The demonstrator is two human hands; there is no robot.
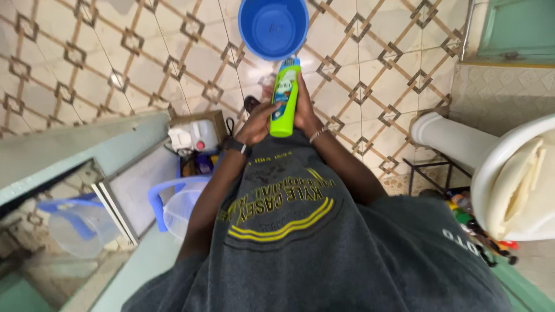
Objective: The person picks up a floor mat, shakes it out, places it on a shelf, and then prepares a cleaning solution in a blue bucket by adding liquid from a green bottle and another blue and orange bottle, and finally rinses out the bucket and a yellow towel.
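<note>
I hold a bright green plastic bottle with a blue cap in front of my chest, tilted with its cap pointing away from me toward a blue bucket on the tiled floor. My left hand wraps the bottle's lower body from the left. From the right side, my right hand grips the bottle higher up; a thin bracelet sits on that wrist. A dark watch band is on my left wrist. My grey printed shirt fills the lower middle of the view.
A white pedestal basin stands at the right, with small bottles on a low rack under it. A clear jug with a blue handle and a white container sit at the left beside a mirror on the ledge.
</note>
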